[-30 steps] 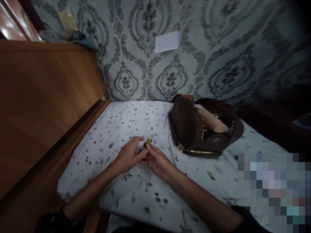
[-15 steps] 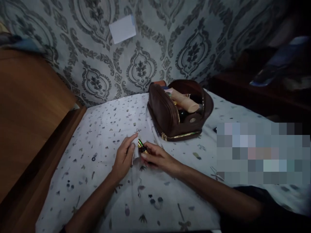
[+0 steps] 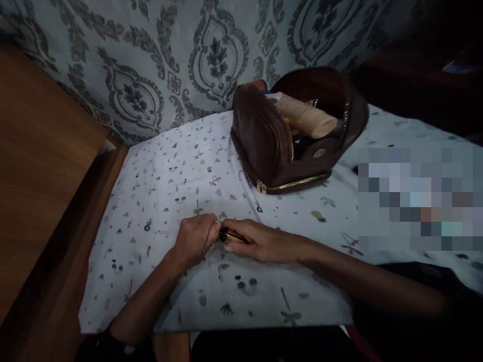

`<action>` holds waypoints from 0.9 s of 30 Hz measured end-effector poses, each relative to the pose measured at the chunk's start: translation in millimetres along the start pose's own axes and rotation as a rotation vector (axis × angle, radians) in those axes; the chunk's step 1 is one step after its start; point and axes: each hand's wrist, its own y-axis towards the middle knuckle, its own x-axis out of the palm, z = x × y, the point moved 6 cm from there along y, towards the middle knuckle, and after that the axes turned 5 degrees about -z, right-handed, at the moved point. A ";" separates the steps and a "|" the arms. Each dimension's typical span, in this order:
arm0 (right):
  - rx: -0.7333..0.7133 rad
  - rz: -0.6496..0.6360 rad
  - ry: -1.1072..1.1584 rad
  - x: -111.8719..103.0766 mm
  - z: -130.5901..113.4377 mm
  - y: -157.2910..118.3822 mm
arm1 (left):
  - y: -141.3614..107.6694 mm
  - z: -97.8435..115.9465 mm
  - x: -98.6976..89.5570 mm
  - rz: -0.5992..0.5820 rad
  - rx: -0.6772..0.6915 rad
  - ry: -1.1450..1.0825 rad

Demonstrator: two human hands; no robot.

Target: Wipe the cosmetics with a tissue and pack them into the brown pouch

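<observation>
My right hand (image 3: pixel 260 240) is closed around a small black and gold cosmetic tube (image 3: pixel 236 237), its thumb underneath and fingers over the top. The tube lies almost level, with its rounded black end towards the left. Right against that end is my left hand (image 3: pixel 198 236), its fingers curled shut. Whatever is inside the left fist is hidden. Both hands are just above a white patterned cloth (image 3: pixel 181 176). Beyond them stands a brown zippered cosmetic bag (image 3: pixel 264 136), open at the top. From its opening a beige tube (image 3: pixel 307 116) sticks out, lying tilted among darker items.
A wooden panel (image 3: pixel 41 161) rises along the left edge of the cloth. Patterned wallpaper (image 3: pixel 219 50) covers the wall behind the bag. Something blurred out by pixels (image 3: pixel 422 196) lies at right. The far right corner is dark.
My left hand has gone from partly spread to curled shut against the tube's end. The tube has turned more level, its shiny gold end no longer showing. The view has tipped downward.
</observation>
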 end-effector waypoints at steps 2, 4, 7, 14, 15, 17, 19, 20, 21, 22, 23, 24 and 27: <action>0.002 0.080 -0.226 0.2 -1.5 -0.7 | 0.5 -6.6 5.1 -0.058 -0.140 -0.115; -0.009 0.131 -0.349 1.4 -1.1 -0.6 | -0.1 -13.5 9.7 -0.089 -0.270 -0.269; -0.024 0.190 -0.388 0.2 1.4 -0.3 | -1.1 -24.1 9.6 -0.029 -0.422 -0.488; -0.033 0.299 -0.217 -11.2 1.8 -1.7 | -1.1 -37.6 -7.9 0.084 -0.481 -0.681; -0.032 0.315 -0.189 -12.9 2.0 -1.9 | 0.1 -34.5 -9.6 0.060 -0.426 -0.708; -0.029 0.346 -0.143 -15.8 2.9 -2.1 | 2.3 -25.5 -10.9 -0.014 -0.299 -0.748; -0.026 0.370 -0.124 -17.8 3.9 -2.2 | 2.2 -20.7 -8.5 -0.082 -0.255 -0.751; -0.027 0.377 -0.127 -18.0 4.2 -2.2 | 1.6 -21.1 -6.7 -0.095 -0.271 -0.745; -0.030 0.380 -0.137 -17.8 4.4 -2.2 | 0.9 -22.7 -5.0 -0.093 -0.295 -0.736; -0.035 0.381 -0.153 -17.3 4.4 -2.1 | 0.3 -24.7 -3.1 -0.089 -0.318 -0.727; -0.042 0.380 -0.172 -16.6 4.2 -2.0 | 0.0 -26.5 -1.1 -0.088 -0.333 -0.720; -0.050 0.378 -0.192 -15.7 3.9 -2.0 | 0.0 -28.1 0.8 -0.090 -0.341 -0.715; -0.078 0.377 -0.234 -13.9 2.7 -2.0 | 0.5 -31.3 4.8 -0.118 -0.353 -0.715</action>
